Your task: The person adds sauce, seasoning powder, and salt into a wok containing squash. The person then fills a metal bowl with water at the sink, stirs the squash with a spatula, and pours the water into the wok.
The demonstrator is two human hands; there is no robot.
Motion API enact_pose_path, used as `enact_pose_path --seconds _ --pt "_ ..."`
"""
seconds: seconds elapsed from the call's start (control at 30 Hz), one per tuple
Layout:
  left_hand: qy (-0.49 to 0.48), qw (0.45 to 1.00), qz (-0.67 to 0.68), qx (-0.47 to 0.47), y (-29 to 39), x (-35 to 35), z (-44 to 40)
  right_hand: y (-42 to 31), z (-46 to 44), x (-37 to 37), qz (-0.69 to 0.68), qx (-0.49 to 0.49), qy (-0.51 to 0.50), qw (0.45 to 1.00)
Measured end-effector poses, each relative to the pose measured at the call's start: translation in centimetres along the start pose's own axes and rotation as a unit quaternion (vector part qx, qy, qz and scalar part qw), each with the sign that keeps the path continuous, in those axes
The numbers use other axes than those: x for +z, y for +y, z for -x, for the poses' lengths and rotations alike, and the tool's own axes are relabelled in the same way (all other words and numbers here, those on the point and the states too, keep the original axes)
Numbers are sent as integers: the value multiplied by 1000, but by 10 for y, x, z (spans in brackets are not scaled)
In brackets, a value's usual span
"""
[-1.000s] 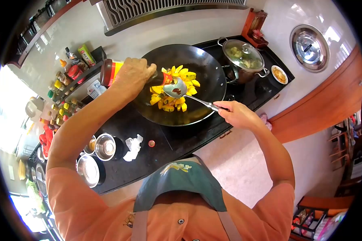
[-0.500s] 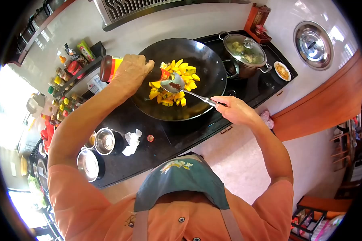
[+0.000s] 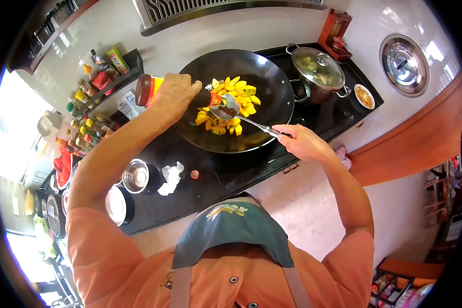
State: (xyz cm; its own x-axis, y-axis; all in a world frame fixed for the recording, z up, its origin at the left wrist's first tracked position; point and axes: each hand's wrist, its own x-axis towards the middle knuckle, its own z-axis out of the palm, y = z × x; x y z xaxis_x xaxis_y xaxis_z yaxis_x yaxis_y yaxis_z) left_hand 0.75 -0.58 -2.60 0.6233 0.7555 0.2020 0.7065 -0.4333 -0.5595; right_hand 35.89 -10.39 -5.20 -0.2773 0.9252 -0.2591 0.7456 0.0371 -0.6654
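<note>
My left hand [image 3: 177, 96] is wrapped round a dark sauce bottle [image 3: 148, 91] with a red and yellow label, tipped sideways so that its neck points right. The bottle's mouth is right at the bowl of a metal spoon [image 3: 256, 124], where dark brown sauce [image 3: 228, 110] lies. My right hand [image 3: 302, 141] grips the spoon's dark handle end. Under the spoon, yellow chunks [image 3: 234, 88] with some green skin, like pumpkin, lie in a large black wok [image 3: 264, 77].
Right of the wok stands a lidded pot [image 3: 317, 69], with a small dish [image 3: 363, 96] beyond it. A red cap [image 3: 194, 174], crumpled white paper [image 3: 170, 178] and metal bowls [image 3: 136, 176] lie on the counter. Seasoning bottles [image 3: 90, 131] crowd the left.
The dark sauce in the spoon looks larger in area. Both hands keep their grips over the wok, and the whole view has shifted slightly.
</note>
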Motion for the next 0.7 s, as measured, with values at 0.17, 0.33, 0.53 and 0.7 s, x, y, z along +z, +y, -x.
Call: enact_pose_path --seconds 0.17,0.33,0.53,0.7 --pt "-8 1000 -4 -9 5 9 11 -1 1 9 -14 10 -12 1000" --pt "-54 997 41 -33 6 4 19 2 -1 5 -31 -3 -27 999" --pt "-36 998 13 -57 -1 4 24 -5 -3 4 -57 -2 -31 998" --pt "-62 994 34 -80 -8 -13 27 -4 -2 4 -92 15 -40 995"
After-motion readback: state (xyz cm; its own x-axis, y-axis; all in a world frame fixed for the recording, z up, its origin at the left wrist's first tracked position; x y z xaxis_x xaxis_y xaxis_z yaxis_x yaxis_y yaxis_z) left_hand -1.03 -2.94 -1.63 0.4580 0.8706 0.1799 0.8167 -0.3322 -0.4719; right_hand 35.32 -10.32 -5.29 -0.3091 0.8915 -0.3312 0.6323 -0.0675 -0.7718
